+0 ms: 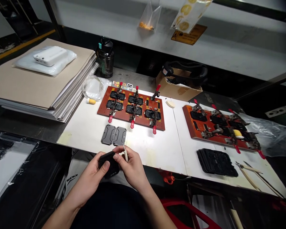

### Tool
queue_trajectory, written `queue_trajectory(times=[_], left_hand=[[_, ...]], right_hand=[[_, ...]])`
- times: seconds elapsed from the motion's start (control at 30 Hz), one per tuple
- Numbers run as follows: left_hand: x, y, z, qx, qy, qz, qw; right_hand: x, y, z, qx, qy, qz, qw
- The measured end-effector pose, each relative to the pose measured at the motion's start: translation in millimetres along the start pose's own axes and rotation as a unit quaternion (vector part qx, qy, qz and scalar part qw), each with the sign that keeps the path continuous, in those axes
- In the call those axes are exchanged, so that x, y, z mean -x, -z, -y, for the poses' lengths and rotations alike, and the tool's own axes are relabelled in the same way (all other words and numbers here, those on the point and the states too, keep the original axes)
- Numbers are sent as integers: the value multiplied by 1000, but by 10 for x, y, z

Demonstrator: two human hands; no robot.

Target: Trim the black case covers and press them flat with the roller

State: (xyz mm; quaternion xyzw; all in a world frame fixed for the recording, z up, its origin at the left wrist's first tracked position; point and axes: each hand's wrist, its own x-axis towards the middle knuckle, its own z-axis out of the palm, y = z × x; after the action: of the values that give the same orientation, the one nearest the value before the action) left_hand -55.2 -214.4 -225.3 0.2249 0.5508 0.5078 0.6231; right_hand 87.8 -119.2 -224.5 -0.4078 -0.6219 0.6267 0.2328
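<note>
A black plastic panel (111, 165), tilted, is held low over my lap just off the table's front edge. My left hand (96, 170) grips its left side, thumb across the near face. With its thumb and forefinger at the panel's upper right edge, my right hand (131, 165) also keeps a thin pale-handled tool (125, 154) between its fingers; the tip points up. Two flat dark grey panels (108, 134) with angular line patterns lie side by side just beyond my hands. Behind them sits a red-brown fixture board (143, 119) with red-handled clamps over black parts.
A second clamp fixture (193, 128) stands to the right, near a stack of black panels (216, 162) and pliers (249, 168). At left are stacked cardboard sheets (69, 63) topped by a white device (50, 55). A cardboard box (178, 90) and dark bottle (106, 60) stand behind.
</note>
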Motion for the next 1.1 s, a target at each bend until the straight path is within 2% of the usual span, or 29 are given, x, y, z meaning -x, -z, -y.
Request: queue_trajectory(times=[0.07,0.13,0.17,0.23,0.3,0.33,0.37,0.4,0.47,0.53,0.6,0.67,0.73,0.8,0.87,0.93,1.03,1.1], left_hand=[[22,70,36,51,13,-8,999],[54,141,58,162,75,26,984],[75,171,64,210,121,54,969],[126,215,68,257,192,71,944],[169,244,64,238,204,14,949],[176,262,58,212,191,-23,958],[165,288,48,177,170,-53,968],[133,326,34,134,143,-72,978],[-5,444,-9,33,66,-101,992],[-219,605,-68,-99,-21,-142,985],[-447,759,-135,-263,-65,-176,946],[-631,853,-198,-392,-67,-186,898],[-752,879,-255,-465,-64,-191,862],[-848,891,-326,-529,-81,-210,818],[-976,954,-448,-593,-113,-227,764],[-1160,1079,-645,-626,-155,-224,730],[-1482,1199,-1006,-625,-217,-211,720],[-1679,1053,-1166,-615,-245,-188,725]], right_hand=[[31,16,-25,31,40,-51,997],[90,9,-47,84,118,-66,987],[124,-3,-58,121,170,-44,977],[192,-36,-81,213,268,50,938],[243,-57,-105,296,312,143,891],[255,-50,-119,321,304,162,882],[257,-22,-136,330,277,150,890],[248,28,-157,329,236,107,908],[192,201,-220,329,129,-38,935],[95,437,-315,363,46,-161,917],[-21,670,-434,430,21,-206,879],[-122,838,-562,494,26,-218,841],[-185,918,-684,544,34,-233,805],[-213,930,-781,571,37,-242,783],[-219,912,-834,573,38,-251,779],[-216,895,-837,563,37,-260,783],[-183,891,-772,536,34,-267,800],[-133,897,-727,510,25,-269,817]])
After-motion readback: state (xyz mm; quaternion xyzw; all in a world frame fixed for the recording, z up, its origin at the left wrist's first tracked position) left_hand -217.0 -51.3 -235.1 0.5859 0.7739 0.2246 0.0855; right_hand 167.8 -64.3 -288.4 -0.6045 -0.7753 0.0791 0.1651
